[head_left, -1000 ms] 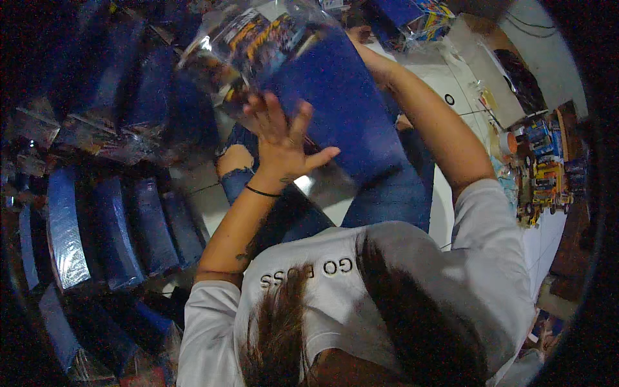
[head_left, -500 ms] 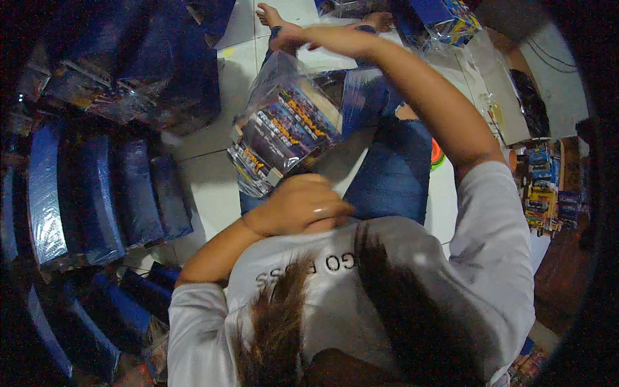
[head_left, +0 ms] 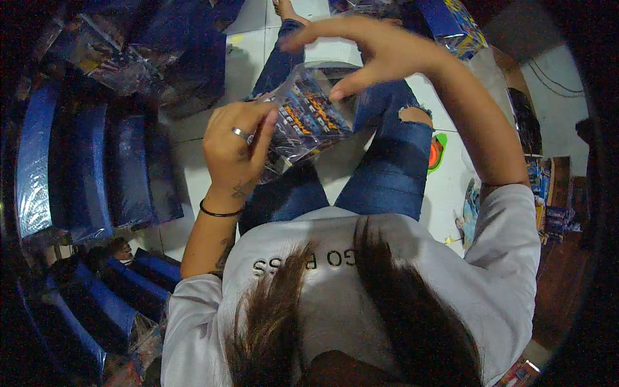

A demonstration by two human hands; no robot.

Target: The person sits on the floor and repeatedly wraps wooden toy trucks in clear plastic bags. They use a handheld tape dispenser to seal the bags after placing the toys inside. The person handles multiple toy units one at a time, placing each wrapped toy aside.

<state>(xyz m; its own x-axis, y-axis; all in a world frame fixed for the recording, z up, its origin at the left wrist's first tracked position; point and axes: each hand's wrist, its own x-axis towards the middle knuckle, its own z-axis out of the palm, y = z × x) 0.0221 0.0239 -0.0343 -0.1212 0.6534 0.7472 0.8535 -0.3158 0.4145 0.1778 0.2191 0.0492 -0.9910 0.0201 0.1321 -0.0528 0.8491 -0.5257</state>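
Note:
A dark printed box [head_left: 313,122] in loose clear plastic wrap lies tilted across my thighs. My left hand [head_left: 240,138], with a ring on one finger, is closed on the box's left side. Its thumb lies along the near face, while the fingertips are partly hidden behind the plastic. Over the far right side of the box, my right hand [head_left: 383,55] is spread, fingers reaching left and thumb pointing down toward the box. Nothing shows in its grasp. Whether the thumb touches the wrap, I cannot tell.
Several blue plastic-wrapped boxes [head_left: 93,168] stand in rows on my left. Another wrapped blue box [head_left: 451,26] is at the far right. A green and orange round thing [head_left: 436,153] lies on the white tiled floor beside my right leg. Packed goods [head_left: 548,200] stand farther right.
My left hand has gone from close to my shirt up to the box's left side and closed on it. My right hand has shifted right, its fingers now spread above the box.

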